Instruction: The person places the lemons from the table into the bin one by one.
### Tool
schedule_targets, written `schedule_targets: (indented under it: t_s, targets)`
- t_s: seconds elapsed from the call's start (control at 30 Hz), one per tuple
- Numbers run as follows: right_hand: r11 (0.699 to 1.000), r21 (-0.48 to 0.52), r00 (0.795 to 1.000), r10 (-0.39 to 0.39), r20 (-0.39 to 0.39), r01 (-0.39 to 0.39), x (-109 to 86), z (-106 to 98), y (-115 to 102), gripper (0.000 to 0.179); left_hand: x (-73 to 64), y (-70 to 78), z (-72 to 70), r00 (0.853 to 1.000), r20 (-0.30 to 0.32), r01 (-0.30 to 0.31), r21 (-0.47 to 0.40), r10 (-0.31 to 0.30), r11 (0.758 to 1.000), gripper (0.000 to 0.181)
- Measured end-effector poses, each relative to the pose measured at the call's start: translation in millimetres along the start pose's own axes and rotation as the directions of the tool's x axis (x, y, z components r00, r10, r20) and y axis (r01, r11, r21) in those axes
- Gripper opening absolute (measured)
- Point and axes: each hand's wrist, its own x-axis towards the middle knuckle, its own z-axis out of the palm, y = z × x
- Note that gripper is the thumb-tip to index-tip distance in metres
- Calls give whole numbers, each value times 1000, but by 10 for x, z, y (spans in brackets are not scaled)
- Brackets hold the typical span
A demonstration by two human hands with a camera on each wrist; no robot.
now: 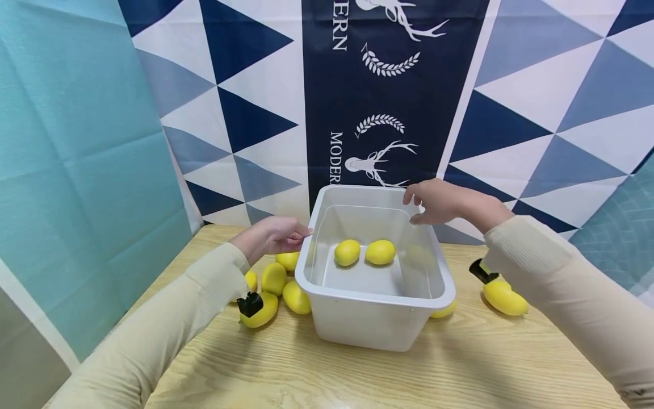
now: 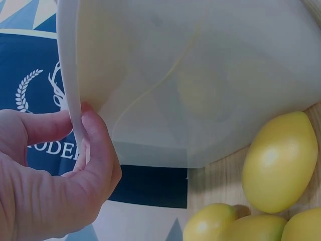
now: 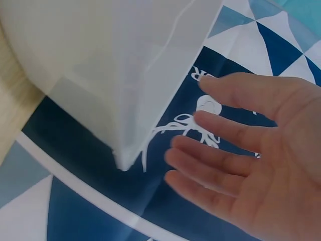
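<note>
Plainly, the left hand (image 1: 278,234) pinched the tub (image 1: 365,324) by its left rim; the right hand (image 1: 440,201), relaxed and empty, hovered near its far right corner. Two lemons (image 1: 347,253) lay inside, other lemons (image 1: 273,278) outside.

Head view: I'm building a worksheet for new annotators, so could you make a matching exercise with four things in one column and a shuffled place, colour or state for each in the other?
1. left hand
2. right hand
3. bin
4. sleeves

A. cream-coloured
B. two lemons inside
C. fingers extended, gripping nothing
D. pinching the bin's rim

Pairs: 1-D, 2-C, 3-B, 4-A
</note>
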Motion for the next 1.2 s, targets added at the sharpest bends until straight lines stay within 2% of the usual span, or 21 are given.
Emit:
schedule_targets:
  t_s: [0.17,0.33,0.73,0.87,1.03,1.1,1.2]
  targets:
    - [999,30,989,-26,-149,31,-140,128,67,38,9,-5,-12,1000,-6,-4,-3,4,1000,38]
    - [999,44,971,-20,-239,32,-288,239,105,38,12,-11,-8,1000,-12,-3,-2,3,1000,38]
    - [993,115,928,70,-366,-29,-656,551,208,44,0,-4,-2,1000,4,-10,-18,10,1000,39]
    - [995,101,905,56,-422,-14,-712,645,253,44,-12,-1,-19,1000,1,-10,-31,10,999,40]
    - [997,60,860,-2,-510,38,-762,807,315,42,-23,5,-23,1000,1,-11,-42,11,999,40]
    - [997,52,848,-14,-530,48,-788,879,333,43,-19,-3,-20,1000,2,-13,-42,13,999,40]
    - [997,55,843,-13,-538,51,-830,980,355,43,-14,-16,-11,1000,4,-9,-53,10,999,40]
